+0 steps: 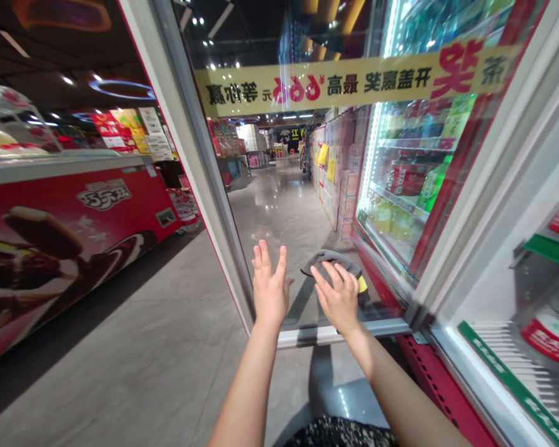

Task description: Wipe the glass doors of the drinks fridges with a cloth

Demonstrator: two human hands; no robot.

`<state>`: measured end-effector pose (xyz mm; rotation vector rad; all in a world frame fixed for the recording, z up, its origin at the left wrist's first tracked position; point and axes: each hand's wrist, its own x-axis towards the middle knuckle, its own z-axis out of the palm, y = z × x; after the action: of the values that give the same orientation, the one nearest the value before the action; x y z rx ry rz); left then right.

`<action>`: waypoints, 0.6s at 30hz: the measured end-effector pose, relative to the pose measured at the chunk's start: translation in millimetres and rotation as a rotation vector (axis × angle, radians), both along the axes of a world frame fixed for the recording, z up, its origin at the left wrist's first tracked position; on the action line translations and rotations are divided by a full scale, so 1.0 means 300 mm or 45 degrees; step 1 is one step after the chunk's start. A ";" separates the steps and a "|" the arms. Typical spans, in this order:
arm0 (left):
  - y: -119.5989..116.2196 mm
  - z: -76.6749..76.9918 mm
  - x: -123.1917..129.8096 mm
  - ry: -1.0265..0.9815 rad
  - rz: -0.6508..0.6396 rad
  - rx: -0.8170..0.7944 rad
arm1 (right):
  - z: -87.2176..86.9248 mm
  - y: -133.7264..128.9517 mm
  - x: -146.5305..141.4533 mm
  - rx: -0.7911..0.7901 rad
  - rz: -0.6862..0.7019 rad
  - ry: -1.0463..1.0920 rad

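The glass door (279, 205) of a drinks cooler stands swung open in front of me, with a pale frame. My left hand (268, 288) is raised at the lower left of the pane, fingers stretched and spread, holding nothing. Whether its fingertips touch the glass I cannot tell. Lower on the pane, my right hand (339, 298) lies over a grey cloth (330, 256) with a dark edge and a yellow patch, its fingers bent over it. Part of the cloth is hidden behind that hand. Across the upper glass runs a yellow strip (345, 84) with mirrored lettering.
At right, the cooler's open interior holds large bottles (552, 329) on a white slatted shelf (526, 366) with green edging. Another view of lit drink shelves (410, 180) shows in the glass. A red ice-cream freezer (74, 230) stands at left. Stacked cartons (333, 167) appear through the pane.
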<state>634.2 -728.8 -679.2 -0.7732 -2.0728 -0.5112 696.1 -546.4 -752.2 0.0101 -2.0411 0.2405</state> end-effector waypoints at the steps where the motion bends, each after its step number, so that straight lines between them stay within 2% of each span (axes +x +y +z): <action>1: -0.009 0.009 0.001 -0.016 0.001 -0.021 | -0.003 -0.009 0.001 0.055 0.055 -0.052; 4: -0.052 0.039 0.006 -0.039 -0.046 -0.075 | -0.001 -0.005 -0.001 0.130 0.153 -0.110; 6: -0.094 0.045 0.014 0.021 -0.048 -0.037 | 0.030 -0.007 -0.016 0.099 0.139 -0.074; 9: -0.167 0.014 0.020 0.173 0.152 0.187 | 0.088 -0.064 -0.056 0.013 0.072 -0.001; 11: -0.217 -0.029 0.014 0.207 0.309 0.344 | 0.093 -0.124 -0.077 0.033 0.106 -0.003; 13: -0.259 -0.076 -0.001 0.184 0.336 0.402 | 0.068 -0.171 -0.087 0.200 0.262 -0.066; 15: -0.290 -0.112 -0.021 0.161 0.267 0.390 | 0.041 -0.192 -0.090 0.433 0.449 -0.173; 18: -0.309 -0.141 -0.045 0.152 0.205 0.382 | 0.061 -0.204 -0.105 0.596 0.539 -0.315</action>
<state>620.8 -821.4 -721.5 -0.4463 -1.8732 -0.6505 664.8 -607.8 -733.8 0.7395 -2.2830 0.0180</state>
